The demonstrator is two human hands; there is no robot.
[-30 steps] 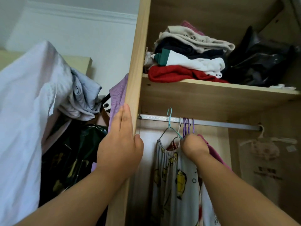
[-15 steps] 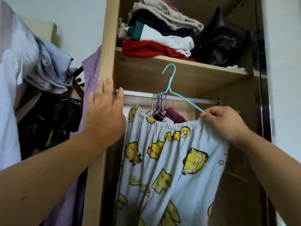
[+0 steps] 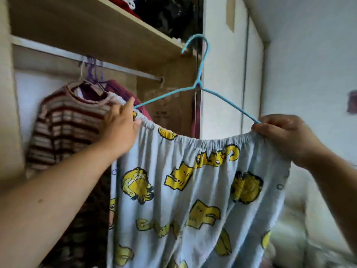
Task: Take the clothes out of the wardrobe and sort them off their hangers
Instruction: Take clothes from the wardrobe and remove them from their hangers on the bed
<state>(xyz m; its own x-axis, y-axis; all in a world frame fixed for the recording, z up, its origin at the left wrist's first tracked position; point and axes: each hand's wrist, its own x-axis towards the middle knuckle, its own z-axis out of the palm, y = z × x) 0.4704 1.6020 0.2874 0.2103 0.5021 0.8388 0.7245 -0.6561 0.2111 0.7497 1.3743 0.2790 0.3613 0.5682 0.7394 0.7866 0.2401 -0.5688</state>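
With your right hand clamped on the hanger end and your left hand pinching the pants at the waistband, slide the elastic off one arm first.

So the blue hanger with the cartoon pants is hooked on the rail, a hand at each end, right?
No: the head view shows the hanger off the rail, hook midair. The left hand and right hand do hold the pants at each end.

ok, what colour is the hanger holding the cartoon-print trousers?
Light blue. The hanger is thin wire, and the head view shows it clearly.
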